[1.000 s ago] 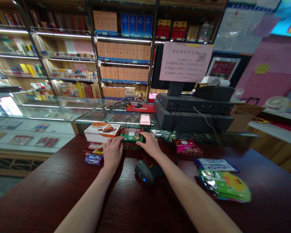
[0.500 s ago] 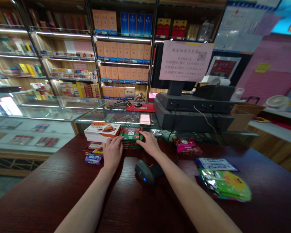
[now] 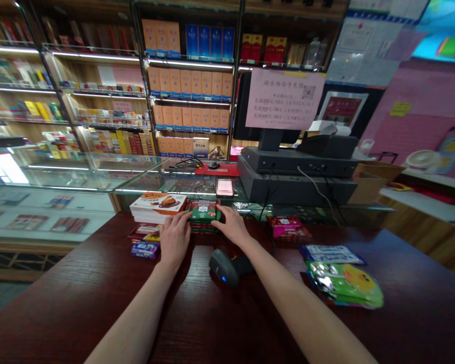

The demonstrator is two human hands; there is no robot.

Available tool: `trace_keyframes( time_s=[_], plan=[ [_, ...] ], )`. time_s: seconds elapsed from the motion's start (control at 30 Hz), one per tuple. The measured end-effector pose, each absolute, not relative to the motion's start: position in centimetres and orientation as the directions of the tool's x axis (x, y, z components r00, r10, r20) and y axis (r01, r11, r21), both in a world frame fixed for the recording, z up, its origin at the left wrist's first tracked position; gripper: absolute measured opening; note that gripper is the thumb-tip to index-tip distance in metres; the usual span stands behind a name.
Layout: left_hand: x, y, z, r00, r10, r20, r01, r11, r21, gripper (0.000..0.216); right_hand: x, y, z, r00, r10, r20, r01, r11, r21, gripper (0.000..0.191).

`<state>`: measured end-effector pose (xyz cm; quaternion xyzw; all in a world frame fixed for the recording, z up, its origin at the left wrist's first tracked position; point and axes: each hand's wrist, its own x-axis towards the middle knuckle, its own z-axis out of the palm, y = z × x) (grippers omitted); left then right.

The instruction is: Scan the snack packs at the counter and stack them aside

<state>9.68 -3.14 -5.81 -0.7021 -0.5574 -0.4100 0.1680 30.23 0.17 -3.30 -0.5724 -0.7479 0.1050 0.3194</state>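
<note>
A stack of green and brown chocolate packets [image 3: 203, 210] lies flat at the far side of the dark wooden counter. My left hand [image 3: 175, 237] touches its left edge with the fingertips, and my right hand [image 3: 232, 226] grips the right edge, thumb in front and fingers behind. The stack is thus held between both hands. Directly left of it sit white and orange boxes [image 3: 157, 204] with a pastry picture. In front of those boxes are small packets, among them a purple one [image 3: 145, 249], partly covered by my left hand. A black barcode scanner [image 3: 224, 268] lies between my forearms.
Pink and dark red packets [image 3: 286, 227] lie to the right, with a blue and white packet [image 3: 333, 254] and green pouches [image 3: 345, 284] closer to me. Behind the counter's far edge stand a glass case [image 3: 136, 188] and a register [image 3: 296, 174] with a cable.
The view has shifted slightly, so the scene sits a little further left. Both hands stay at the stack of chocolate packets, nearly unmoved.
</note>
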Motion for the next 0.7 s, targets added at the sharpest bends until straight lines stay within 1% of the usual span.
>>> trace_keyframes(
  time_s=[0.23, 0.4, 0.7],
  plan=[
    [10.1, -3.4, -5.5, 0.031, 0.629, 0.776, 0.911, -0.338, 0.238, 0.04, 31.2, -0.4, -3.2, -0.128, 0.923, 0.363, 0.791, 0.316, -0.525, 0.059],
    [10.3, -3.6, -5.4, 0.05, 0.62, 0.783, 0.905, -0.359, 0.227, 0.044, 32.2, -1.1, -3.2, -0.11, 0.927, 0.359, 0.8, 0.297, -0.521, 0.057],
    [10.7, -3.9, -5.8, 0.142, 0.604, 0.784, 0.88, -0.44, 0.179, 0.037, 34.5, -3.4, -3.0, -0.08, 0.932, 0.353, 0.825, 0.261, -0.502, 0.05]
  ],
)
